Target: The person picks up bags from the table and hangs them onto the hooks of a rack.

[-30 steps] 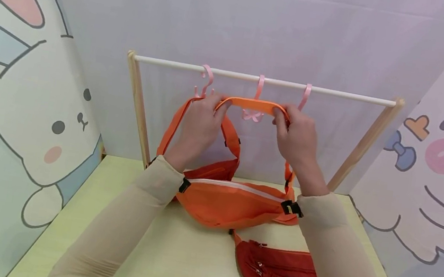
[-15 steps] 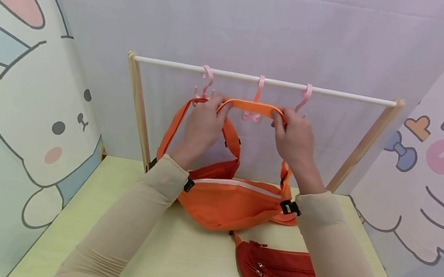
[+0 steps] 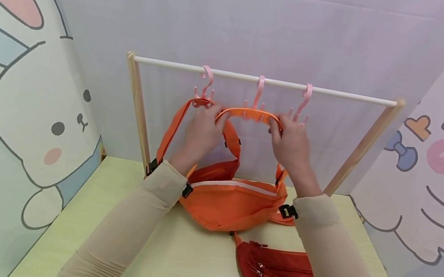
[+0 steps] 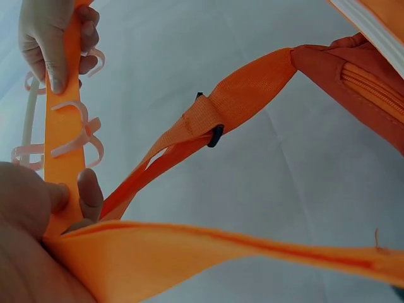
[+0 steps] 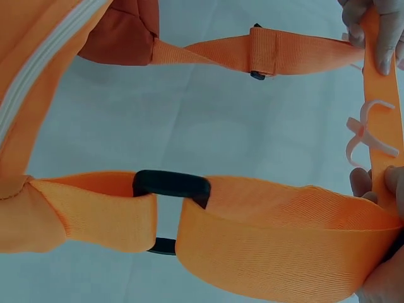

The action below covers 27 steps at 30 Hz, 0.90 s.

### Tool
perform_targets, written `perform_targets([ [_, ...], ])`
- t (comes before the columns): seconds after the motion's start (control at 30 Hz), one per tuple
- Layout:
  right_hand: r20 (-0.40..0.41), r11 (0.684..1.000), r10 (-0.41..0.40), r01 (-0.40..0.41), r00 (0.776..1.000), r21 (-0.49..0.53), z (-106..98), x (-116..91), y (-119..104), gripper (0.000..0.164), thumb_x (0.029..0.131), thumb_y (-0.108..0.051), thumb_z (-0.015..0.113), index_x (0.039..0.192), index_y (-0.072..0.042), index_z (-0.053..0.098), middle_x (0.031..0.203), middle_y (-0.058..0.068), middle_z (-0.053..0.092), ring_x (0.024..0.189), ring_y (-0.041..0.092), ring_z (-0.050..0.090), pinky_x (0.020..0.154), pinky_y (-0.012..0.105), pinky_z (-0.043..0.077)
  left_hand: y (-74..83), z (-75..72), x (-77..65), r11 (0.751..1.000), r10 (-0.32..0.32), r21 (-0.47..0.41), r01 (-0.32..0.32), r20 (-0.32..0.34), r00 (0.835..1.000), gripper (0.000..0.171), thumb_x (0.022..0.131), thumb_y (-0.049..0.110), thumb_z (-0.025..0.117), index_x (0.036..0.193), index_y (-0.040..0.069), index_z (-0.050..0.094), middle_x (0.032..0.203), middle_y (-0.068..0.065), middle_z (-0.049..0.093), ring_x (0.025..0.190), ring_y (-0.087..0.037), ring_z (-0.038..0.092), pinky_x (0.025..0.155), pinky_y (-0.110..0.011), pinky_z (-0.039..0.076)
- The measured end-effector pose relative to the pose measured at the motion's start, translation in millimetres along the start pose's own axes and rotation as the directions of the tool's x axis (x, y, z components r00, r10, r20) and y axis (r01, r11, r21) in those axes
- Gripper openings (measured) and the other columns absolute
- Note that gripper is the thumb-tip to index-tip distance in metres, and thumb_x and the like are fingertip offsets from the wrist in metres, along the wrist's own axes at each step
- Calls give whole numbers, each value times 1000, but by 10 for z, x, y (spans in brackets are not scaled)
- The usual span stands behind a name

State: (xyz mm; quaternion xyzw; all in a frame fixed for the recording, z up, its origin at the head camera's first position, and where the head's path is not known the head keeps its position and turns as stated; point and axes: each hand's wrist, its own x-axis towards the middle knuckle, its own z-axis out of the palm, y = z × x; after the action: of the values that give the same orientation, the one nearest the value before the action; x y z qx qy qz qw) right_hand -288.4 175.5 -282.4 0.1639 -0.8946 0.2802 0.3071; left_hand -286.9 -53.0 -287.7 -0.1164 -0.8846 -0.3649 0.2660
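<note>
My left hand [image 3: 201, 130] and right hand [image 3: 290, 141] pinch the strap [image 3: 250, 113] of an orange waist bag [image 3: 229, 206], with a stretch of strap spanning between them. That stretch lies among the upturned prongs of the middle pink hook [image 3: 259, 89]; some prongs show in front of it in the head view and in the left wrist view. The bag body, with a white zipper, hangs below, its lower edge near the table. Behind it, a darker orange waist bag [image 3: 214, 171] is looped by its strap on the left pink hook [image 3: 206, 81].
A white rail [image 3: 349, 96] on wooden posts carries the hooks. The right pink hook [image 3: 307, 96] hangs beside my right hand. A dark red waist bag [image 3: 274, 275] lies on the pale table [image 3: 177, 266], partly behind my right forearm. Cartoon-printed panels flank both sides.
Both hands have lowered the strap a little, onto the level of the middle hook's prongs, and the prongs now show in front of it. The bag body has shifted slightly left on its right side.
</note>
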Motion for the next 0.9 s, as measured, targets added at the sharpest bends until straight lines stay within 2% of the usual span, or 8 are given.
perform_targets([
  [0.13,3,1000,-11,11,1000,0,28,-15,11,30,112,-30,57,118,-4,70,89,10,72,64,27,54,60,42,46,-28,28,-26,1000,-9,-27,10,15,1000,25,110,35,60,115,12,69,79,-2,61,64,-20,56,60,-32,51],
  [0.33,20,1000,-12,12,1000,6,76,-35,35,28,113,-29,55,111,-5,68,89,10,68,67,27,53,62,42,46,-67,72,-84,998,-14,-59,16,45,999,23,111,32,59,110,11,68,75,-2,61,62,-20,56,57,-32,49],
  [0.53,39,1000,-3,3,999,24,145,-73,85,28,113,-28,53,108,-5,67,87,10,66,65,28,51,61,42,46,-117,118,-162,996,-54,-67,61,98,994,31,113,34,53,102,9,67,73,-3,59,62,-22,55,56,-33,45],
  [0.73,82,997,51,-55,995,55,228,-118,113,28,114,-27,53,115,-4,68,89,11,64,70,29,51,61,40,48,-220,186,-241,995,-84,-48,90,127,988,34,114,34,52,99,7,66,74,-5,56,63,-24,52,57,-34,42],
  [0.9,121,991,92,-103,988,81,294,-170,152,27,113,-28,54,115,-4,66,88,11,61,69,29,51,60,40,51,-354,254,-300,994,-96,-47,103,129,987,28,114,32,53,106,9,67,81,-4,61,67,-24,53,60,-36,45],
])
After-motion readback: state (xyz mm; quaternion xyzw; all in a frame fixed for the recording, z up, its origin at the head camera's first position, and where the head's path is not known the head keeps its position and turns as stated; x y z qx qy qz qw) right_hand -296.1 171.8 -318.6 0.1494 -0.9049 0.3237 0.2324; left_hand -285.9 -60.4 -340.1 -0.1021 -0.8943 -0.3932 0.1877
